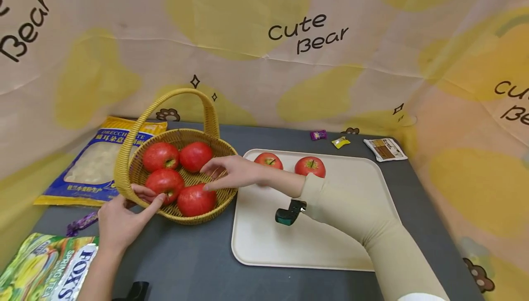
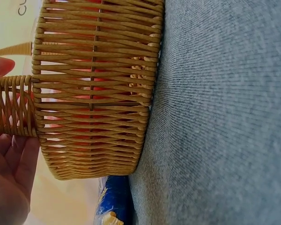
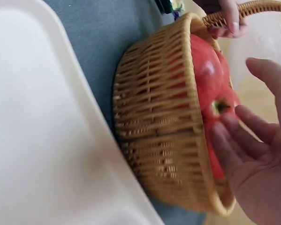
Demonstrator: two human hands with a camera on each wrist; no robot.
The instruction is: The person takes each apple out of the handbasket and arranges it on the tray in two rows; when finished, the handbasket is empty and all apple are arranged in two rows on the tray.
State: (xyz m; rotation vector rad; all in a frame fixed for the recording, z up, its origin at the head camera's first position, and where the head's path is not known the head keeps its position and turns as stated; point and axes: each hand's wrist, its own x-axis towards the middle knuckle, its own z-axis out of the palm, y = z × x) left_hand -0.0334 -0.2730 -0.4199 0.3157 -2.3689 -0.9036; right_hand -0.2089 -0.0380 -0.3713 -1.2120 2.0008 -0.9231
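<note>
Cream cloth printed with yellow blobs and "Cute Bear" lettering walls in a dark grey desk (image 1: 198, 264). On it stands a wicker basket (image 1: 206, 209) holding four red apples, and just to the right of the right hand lies a cream tray (image 1: 297, 246) with two more apples (image 1: 310, 166) at its far edge.

The left hand (image 1: 120, 220) grips the basket's near rim at the foot of the handle (image 1: 165, 103), thumb hooked over the weave and fingers outside it, as the left wrist view shows. The right hand (image 1: 231, 172) reaches in over the basket with fingers spread and relaxed, holding nothing; its fingertips lie on or just above the nearest apple (image 1: 196, 201), and I cannot tell for sure whether they touch. In the right wrist view that apple (image 3: 215, 108) sits right before the open palm, stalk end turned towards it.

Beyond the left hand lies a blue and yellow packet (image 1: 99, 163), and near its wrist a green sweets bag (image 1: 45, 269). Far beyond the right hand are small wrapped sweets (image 1: 340, 142).

My judgement of the risks: the apples sit packed against each other, so taking one could set its neighbours rolling. Smooth, round fruit could slip from a shallow fingertip hold and bruise on the desk. If the left hand slackens, a pull could tip or drag the light basket.
</note>
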